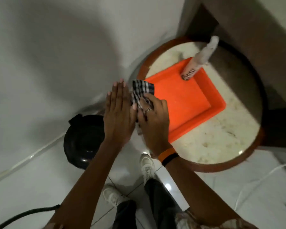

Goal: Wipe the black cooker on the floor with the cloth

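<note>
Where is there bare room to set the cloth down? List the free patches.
Free: the table top between the orange tray and the near rim; the tray floor below the bottle; floor tiles left of the black cooker. Crowded: the tray's left corner, where both hands, left and right, work the cloth.

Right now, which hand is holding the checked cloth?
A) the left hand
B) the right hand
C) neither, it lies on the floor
B: the right hand has its fingers closed in a grip on the checked cloth, while the left hand is flat and open beside it.
</note>
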